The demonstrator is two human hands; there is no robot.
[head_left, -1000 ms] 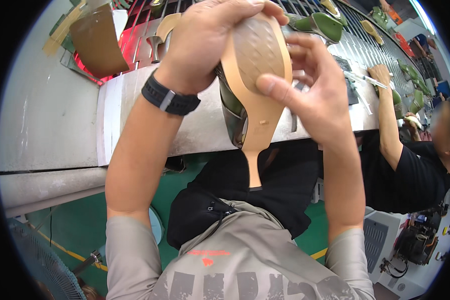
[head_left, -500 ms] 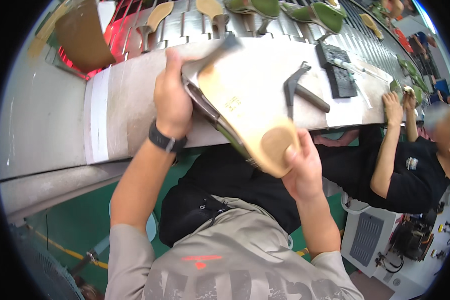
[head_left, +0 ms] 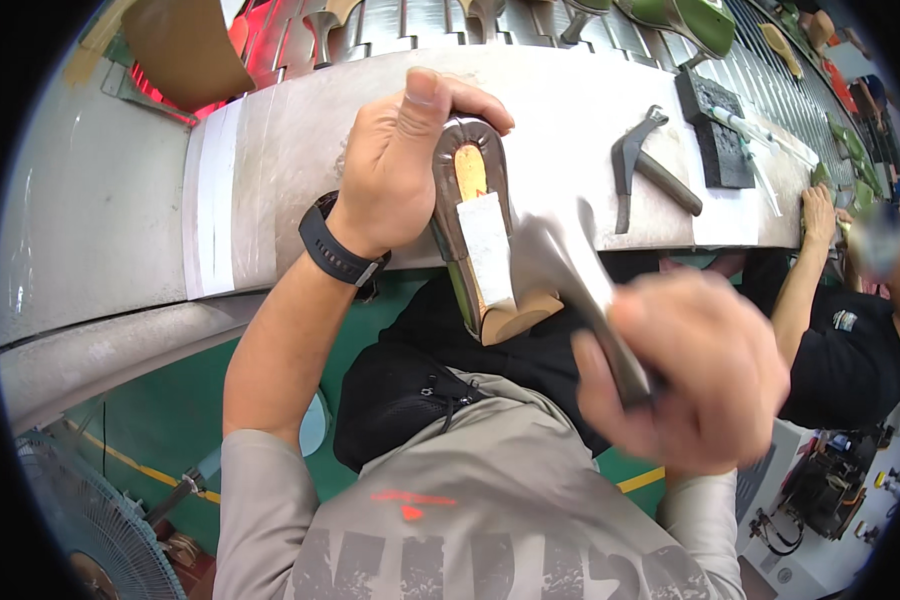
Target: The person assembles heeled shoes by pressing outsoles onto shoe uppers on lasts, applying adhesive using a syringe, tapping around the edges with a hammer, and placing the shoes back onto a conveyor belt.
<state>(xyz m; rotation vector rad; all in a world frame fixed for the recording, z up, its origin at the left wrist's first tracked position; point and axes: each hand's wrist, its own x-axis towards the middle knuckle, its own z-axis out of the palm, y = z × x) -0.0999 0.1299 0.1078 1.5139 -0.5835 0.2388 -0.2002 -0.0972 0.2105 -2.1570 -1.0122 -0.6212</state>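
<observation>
My left hand [head_left: 405, 165] is closed around the rounded end of a brown and green leather shoe [head_left: 448, 235], its underside turned up. A white strip [head_left: 484, 245] and a yellow-orange patch lie along that underside. My right hand [head_left: 695, 370], smeared by motion, grips the stem of a shiny grey-brown high-heeled sole [head_left: 560, 250]. The stem's dark tip shows by my fingers. A tan curved edge [head_left: 518, 318] lies between the sole's base and the shoe. Whether sole and shoe are joined cannot be made out.
A hammer [head_left: 658, 170] lies on the pale bench [head_left: 280, 150], left of a black block [head_left: 715, 130] holding brush-like tools. Beyond runs a slatted conveyor [head_left: 400, 25] with green shoes [head_left: 695, 25]. A person [head_left: 840, 320] works to my right; a fan [head_left: 100, 520] stands lower left.
The shoe has turned over: the tan insole faced up before, and now the underside does. My right hand has gone from the insole's wide end to the heel stem.
</observation>
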